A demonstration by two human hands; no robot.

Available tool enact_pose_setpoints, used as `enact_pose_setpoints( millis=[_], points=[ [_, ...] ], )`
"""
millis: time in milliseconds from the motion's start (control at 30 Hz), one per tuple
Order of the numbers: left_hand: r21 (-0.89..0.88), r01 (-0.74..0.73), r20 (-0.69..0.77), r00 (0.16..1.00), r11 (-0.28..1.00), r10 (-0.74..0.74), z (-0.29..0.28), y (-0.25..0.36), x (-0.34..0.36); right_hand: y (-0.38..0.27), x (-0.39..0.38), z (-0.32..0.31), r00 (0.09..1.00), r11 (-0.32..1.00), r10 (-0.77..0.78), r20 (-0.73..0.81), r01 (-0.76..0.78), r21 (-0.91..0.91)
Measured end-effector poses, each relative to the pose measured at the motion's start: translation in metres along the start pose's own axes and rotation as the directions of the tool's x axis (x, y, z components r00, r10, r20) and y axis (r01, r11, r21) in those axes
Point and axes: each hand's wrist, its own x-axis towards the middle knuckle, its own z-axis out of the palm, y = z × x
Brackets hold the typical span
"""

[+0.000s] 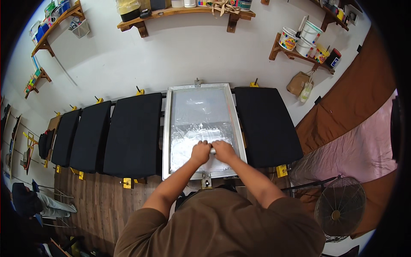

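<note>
A screen-printing frame (166, 128) with a pale metal rim lies in front of me, its mesh (199, 107) shiny and wrinkled with reflections. Over the near part of the mesh, my left hand (201, 152) and my right hand (224, 151) are closed side by side on a squeegee. Only a short pale piece of the squeegee (212, 150) shows between the fists; its blade is hidden. Black fabric covers the boards on both sides, one board (133, 135) left of the frame and another (266, 126) to its right.
More black boards (87, 137) continue leftward, with yellow clamps (127, 183) at their ends. A wire fan (340, 208) stands at the lower right. Wall shelves (188, 16) hold tubs and bottles. At the far left is another person (47, 203). Brown and pink cloth (342, 145) hangs at right.
</note>
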Motion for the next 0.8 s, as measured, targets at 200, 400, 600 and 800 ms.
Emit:
enact_pose_setpoints(
  millis=[200, 400, 600, 800],
  points=[
    [-0.072, -0.043, -0.036, 0.999, 0.997, 0.04, -0.002, 0.035, -0.062, -0.023, -0.065, 0.017, 1.0, 1.0, -0.012, 0.004, 0.012, 0.012],
    [-0.074, 0.085, 0.059, 0.995, 0.994, -0.081, -0.026, 0.023, -0.025, -0.006, -0.02, -0.014, 0.996, 0.994, -0.074, 0.052, 0.07, 0.085],
    [0.04, 0.135, 0.118, 0.983, 0.99, -0.139, -0.016, -0.009, 0.041, 0.025, 0.039, -0.001, 0.999, 0.999, 0.042, 0.021, -0.042, -0.013],
    [0.051, 0.071, 0.233, 0.969, 0.996, -0.081, -0.017, 0.002, 0.019, 0.02, 0.013, -0.005, 0.992, 0.999, -0.02, 0.122, 0.015, 0.041]
  ],
)
